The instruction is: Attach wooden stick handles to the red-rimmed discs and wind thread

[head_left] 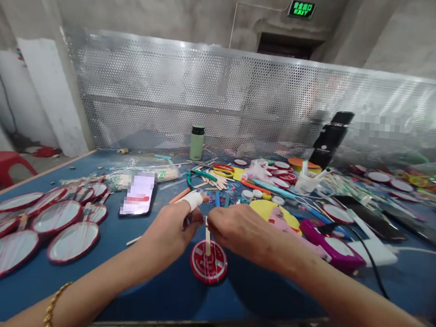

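Observation:
A round red lid (214,270) with white printing hangs or stands just over the table's front part, below my two hands. A flat wooden stick (208,244) lies across its upper half, and thin pale strands run over the lid. At the stick's top end, my right hand (237,229) is closed, its fingertips pinched at the stick and strands. My left hand (176,226), with white wrapping (193,200) on one finger, is closed beside it, thumb and fingers together. What lies between the left fingertips is too small to make out.
Several red-rimmed round lids (3,256) on sticks lie at the left. A phone (138,194) stands behind them. A green bottle (197,144), scissors (223,170), loose sticks (220,181) and a purple device (332,250) with a black cable crowd the back and right. A perforated metal screen (171,88) borders the table.

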The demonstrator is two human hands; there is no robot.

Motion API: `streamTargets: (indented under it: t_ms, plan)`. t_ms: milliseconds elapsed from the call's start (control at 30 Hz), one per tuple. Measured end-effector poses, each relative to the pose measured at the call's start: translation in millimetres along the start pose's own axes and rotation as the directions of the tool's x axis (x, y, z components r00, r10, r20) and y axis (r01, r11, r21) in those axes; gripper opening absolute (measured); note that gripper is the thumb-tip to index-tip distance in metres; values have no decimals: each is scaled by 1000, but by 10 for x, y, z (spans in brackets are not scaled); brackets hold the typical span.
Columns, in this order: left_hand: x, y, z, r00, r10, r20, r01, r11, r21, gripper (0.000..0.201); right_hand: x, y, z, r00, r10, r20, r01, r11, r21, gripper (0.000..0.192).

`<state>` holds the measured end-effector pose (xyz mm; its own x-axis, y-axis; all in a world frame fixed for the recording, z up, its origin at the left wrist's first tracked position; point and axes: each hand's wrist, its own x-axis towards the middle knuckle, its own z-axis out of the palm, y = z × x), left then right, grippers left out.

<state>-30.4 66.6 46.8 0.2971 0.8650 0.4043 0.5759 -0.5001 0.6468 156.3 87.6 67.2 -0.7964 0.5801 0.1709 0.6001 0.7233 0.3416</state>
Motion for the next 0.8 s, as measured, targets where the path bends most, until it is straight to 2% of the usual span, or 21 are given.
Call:
streamTargets:
  t_ms: [100, 200, 267, 500, 700, 800]
  plan:
    - [23, 4, 35, 999, -13, 50, 10, 998, 62, 41, -18, 55, 104, 1000, -4, -23, 4, 1000, 12, 11]
    - [22, -9, 67, 1000, -17, 8, 16, 994, 112, 36, -26, 70, 155, 997, -14, -75, 14, 1000, 4, 8]
    - [4, -37, 85, 1000, -8, -26, 11, 995, 101, 35, -32, 65, 168, 995, -19, -96, 19, 1000, 3, 9]
    - [-71, -105, 101, 999, 11, -46, -8, 998, 69, 45, -62, -19, 167, 989, -51, -139, 56, 998, 29, 12]
    - [-75, -74, 90, 998, -26, -56, 28, 999, 39, 34, -48, -48, 152, 983, -73, -171, 81, 996, 39, 12]
    - [-72, -92, 61, 996, -72, -55, 71, 997, -27, 30, -117, 14, 39, 968, -10, -250, 35, 995, 95, 17]
